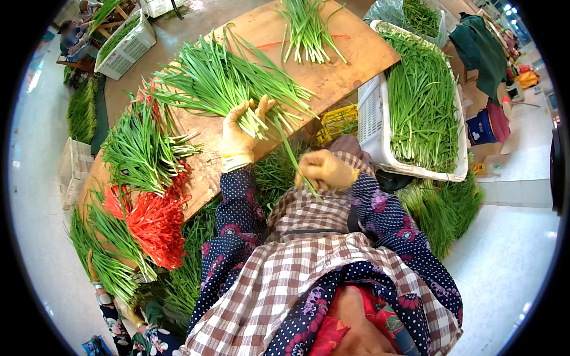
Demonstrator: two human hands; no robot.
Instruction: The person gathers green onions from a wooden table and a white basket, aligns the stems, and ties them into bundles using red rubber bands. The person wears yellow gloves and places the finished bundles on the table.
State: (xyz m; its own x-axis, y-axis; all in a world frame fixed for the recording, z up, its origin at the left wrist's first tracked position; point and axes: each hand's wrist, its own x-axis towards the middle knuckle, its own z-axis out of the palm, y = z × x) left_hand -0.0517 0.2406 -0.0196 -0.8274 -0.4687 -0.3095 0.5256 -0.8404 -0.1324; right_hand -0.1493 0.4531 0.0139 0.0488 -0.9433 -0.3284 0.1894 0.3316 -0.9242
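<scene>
My left hand (242, 129), in a pale rubber glove, is closed around the stem ends of a bunch of garlic chives (213, 84) lying over the wooden board (205, 160). More loose chives (278, 86) lie beside it on the right. My right hand (327, 170), gloved too, is over my checked apron with its fingers curled at a single green chive leaf (291, 153), which slants up towards the bunch. Another bunch of chives (309, 40) rests at the board's far edge. A pile of chives (142, 147) lies left of my left hand, beside red plastic ties (156, 222).
A white crate (385, 133) full of chives stands at the right of the board, with a yellow crate (334, 124) partly under it. Chives (438, 209) lie on the floor below. A co-worker's gloved hand (129, 311) is at lower left, near more bunches (107, 267).
</scene>
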